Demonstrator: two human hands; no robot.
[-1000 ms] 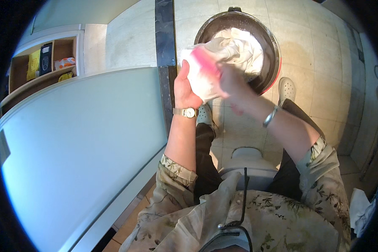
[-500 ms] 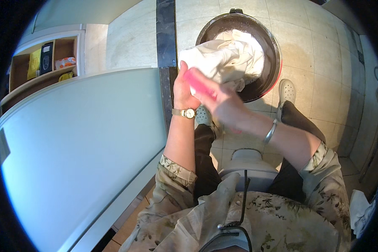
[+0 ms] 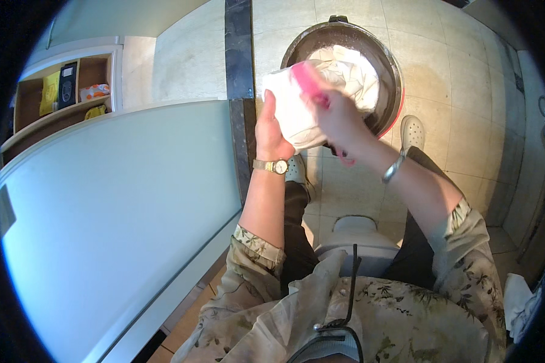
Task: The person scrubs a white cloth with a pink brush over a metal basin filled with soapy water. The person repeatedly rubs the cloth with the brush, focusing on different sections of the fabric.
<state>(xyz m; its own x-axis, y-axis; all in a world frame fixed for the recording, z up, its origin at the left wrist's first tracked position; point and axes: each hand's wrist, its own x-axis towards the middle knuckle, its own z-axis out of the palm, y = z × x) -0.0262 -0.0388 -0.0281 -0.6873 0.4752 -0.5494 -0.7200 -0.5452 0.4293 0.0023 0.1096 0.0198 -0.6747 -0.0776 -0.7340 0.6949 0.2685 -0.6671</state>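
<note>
A cream-white cloth or garment (image 3: 287, 112) is draped over my left hand (image 3: 270, 132), with the thumb up along its left edge and the other fingers hidden beneath it. My right hand (image 3: 345, 121) is closed around a pink scrubbing brush (image 3: 306, 77), somewhat smeared by motion, which lies over the cloth's upper right part. A pink loop hangs below the right wrist. The rest of the white fabric (image 3: 351, 66) lies bunched in a large dark round basin (image 3: 392, 72) on the floor, just beyond my hands.
A pale glass-topped surface (image 3: 121, 212) fills the left side, with an open shelf (image 3: 94, 69) of small packages behind it. A dark stone strip (image 3: 239, 48) crosses the tiled floor (image 3: 442, 66). My clog (image 3: 412, 130) stands right of the basin.
The brush has moved up and right over the cloth in my right hand. My left hand has shifted slightly right, and more of the cloth now spreads across it.
</note>
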